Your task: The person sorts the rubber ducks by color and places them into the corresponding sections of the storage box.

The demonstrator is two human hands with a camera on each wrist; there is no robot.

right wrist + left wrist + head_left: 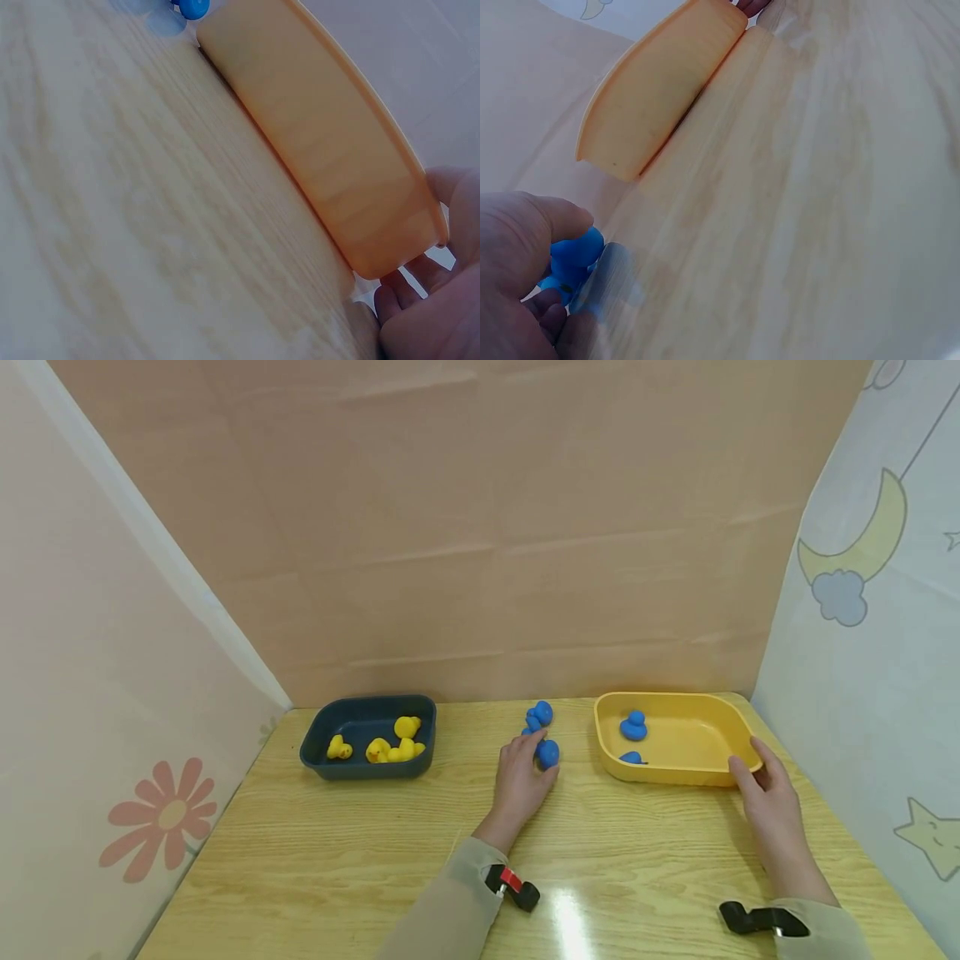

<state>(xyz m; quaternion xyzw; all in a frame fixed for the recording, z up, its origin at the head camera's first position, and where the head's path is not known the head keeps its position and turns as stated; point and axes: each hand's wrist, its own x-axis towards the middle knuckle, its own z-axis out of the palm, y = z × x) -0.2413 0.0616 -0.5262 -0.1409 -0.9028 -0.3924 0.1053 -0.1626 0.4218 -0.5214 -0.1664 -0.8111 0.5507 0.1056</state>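
Note:
My left hand (516, 787) curls its thumb and fingers round a small blue toy duck (549, 754) at the middle of the table. In the left wrist view the thumb lies along the top of this duck (574, 255), and part of it is hidden by the hand. More blue toy ducks (543, 712) sit just behind, partly covered by my fingers. To the right stands a yellow tray (697, 747) with two blue ducks (633, 727) inside at its left. My right hand (772, 802) pinches the tray's front right corner, thumb on the rim and fingers outside.
A dark blue tray (337, 772) at the left back holds several yellow toy ducks (406, 749). Brown paper (495, 543) rises behind the wooden table (300, 877), and pale printed panels (862, 710) flank both sides.

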